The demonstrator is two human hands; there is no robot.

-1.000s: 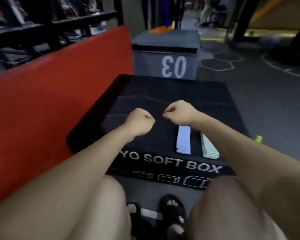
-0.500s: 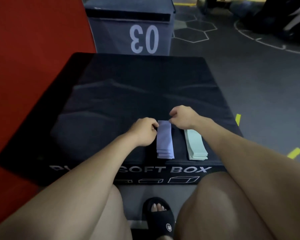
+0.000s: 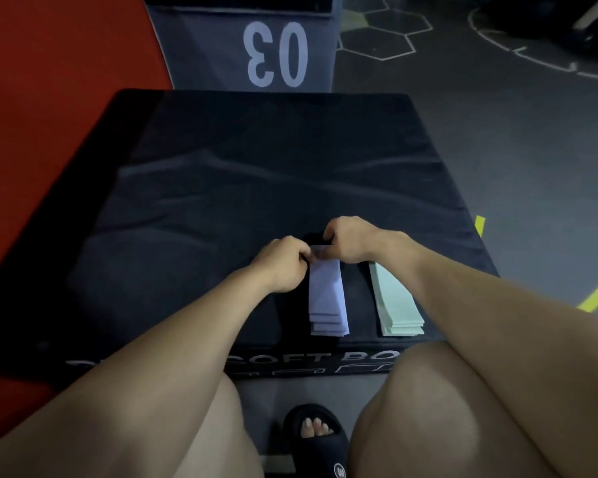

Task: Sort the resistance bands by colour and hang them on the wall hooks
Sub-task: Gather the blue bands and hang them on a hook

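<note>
The purple bands point(image 3: 326, 298) lie in a neat pile on the near right part of the black soft box point(image 3: 221, 174). The pile is long and thin, and its long way runs from near to far. Both hands are at the far end of it. The left hand point(image 3: 283, 265) is on the left side and the right hand point(image 3: 351, 241) is on the right side, about as close as each other. The fingers of both hands are curled in tight and pinch the far end of the top purple band. The green bands point(image 3: 396, 305) lie just to the right, apart from the purple pile, with the right arm over them. Half a second ago the hands were a little apart at that end; now they have closed in on it.
</note>
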